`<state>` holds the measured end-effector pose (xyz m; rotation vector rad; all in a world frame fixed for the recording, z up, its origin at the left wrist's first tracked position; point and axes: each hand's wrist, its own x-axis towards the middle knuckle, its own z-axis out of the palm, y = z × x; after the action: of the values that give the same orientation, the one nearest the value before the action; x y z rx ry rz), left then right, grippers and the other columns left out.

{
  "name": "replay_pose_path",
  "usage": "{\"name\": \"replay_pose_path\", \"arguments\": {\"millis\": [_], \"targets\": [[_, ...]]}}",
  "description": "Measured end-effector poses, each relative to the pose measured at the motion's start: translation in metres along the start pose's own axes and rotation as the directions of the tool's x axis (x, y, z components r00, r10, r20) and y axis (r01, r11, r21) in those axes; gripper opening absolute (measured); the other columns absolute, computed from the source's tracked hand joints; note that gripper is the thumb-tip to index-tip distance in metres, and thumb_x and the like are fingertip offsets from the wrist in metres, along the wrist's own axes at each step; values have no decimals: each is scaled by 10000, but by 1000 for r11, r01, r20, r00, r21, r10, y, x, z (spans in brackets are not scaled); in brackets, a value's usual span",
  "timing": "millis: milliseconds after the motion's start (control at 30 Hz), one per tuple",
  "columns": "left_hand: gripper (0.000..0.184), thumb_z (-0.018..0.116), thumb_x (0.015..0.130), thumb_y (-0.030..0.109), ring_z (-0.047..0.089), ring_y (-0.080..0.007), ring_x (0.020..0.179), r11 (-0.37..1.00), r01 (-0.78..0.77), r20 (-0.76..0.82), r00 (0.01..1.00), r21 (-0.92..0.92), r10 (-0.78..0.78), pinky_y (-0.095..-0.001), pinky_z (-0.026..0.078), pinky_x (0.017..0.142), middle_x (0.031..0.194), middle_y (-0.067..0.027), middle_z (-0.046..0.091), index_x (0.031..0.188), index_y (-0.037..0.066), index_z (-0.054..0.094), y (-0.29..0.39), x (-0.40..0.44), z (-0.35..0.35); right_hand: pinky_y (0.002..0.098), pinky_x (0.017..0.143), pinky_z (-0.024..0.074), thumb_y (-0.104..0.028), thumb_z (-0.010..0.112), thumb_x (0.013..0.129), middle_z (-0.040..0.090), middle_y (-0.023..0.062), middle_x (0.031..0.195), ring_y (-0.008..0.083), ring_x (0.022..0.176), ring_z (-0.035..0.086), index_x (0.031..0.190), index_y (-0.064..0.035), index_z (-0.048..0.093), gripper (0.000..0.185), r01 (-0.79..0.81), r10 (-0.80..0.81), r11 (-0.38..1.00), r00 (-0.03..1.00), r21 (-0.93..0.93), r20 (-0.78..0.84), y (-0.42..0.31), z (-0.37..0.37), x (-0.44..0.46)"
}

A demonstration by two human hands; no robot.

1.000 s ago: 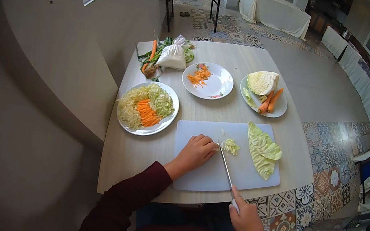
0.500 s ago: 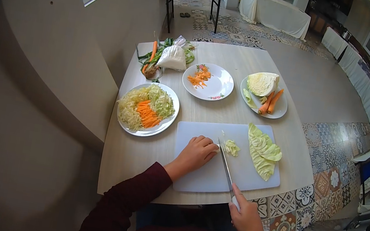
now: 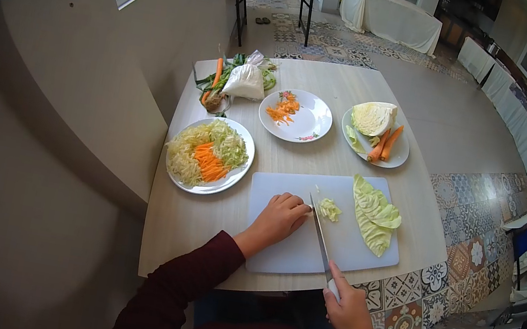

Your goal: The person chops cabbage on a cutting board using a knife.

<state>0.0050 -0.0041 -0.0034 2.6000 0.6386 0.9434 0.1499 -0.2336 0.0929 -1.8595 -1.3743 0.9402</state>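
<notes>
My right hand (image 3: 349, 316) is wrapped around the white handle of a kitchen knife (image 3: 320, 237). The blade slants up and left over the white cutting board (image 3: 276, 254), its tip beside my left fingertips. My left hand (image 3: 278, 219) rests on the board, fingers curled in and closed over a small pale piece of cabbage, mostly hidden beneath them. Just right of the blade lies a little heap of shredded cabbage (image 3: 330, 210). Farther right on the board are pale green cabbage leaves (image 3: 373, 214), lying flat and apart from both hands.
Left of the board stands a plate (image 3: 243, 169) of shredded cabbage and carrot strips. Behind are a flowered plate (image 3: 317, 114) with carrot shreds, a plate (image 3: 401, 161) holding a cut cabbage (image 3: 373, 119) and carrots (image 3: 392, 143), and a bag of white powder (image 3: 246, 83) by vegetables.
The knife and my right hand have shifted very slightly left, with the blade closer to my left fingertips. The left hand, shreds and leaves look the same.
</notes>
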Motion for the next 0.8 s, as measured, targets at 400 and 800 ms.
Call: {"name": "replay_pose_path", "arguments": {"millis": [400,800], "targets": [[188,702,880,143,588,-271,992,1000,5,-5,1000,-4,-5,-403,452,875,1009,-70,629,1060,96,676,2,0,-1,494,628,502,-111,597,912,603,304,681,474,658,638,1463,-3,466,576,0,1,999,1000,-50,26,0,3,-1],[175,707,868,137,594,-266,987,1000,7,-2,1000,5,-7,-397,453,865,1014,-56,645,1036,97,676,2,1,-1,343,540,540,-77,542,951,604,125,562,212,496,651,1520,-19,401,589,2,8,993,996,-115,88,5,-2,-9]]}}
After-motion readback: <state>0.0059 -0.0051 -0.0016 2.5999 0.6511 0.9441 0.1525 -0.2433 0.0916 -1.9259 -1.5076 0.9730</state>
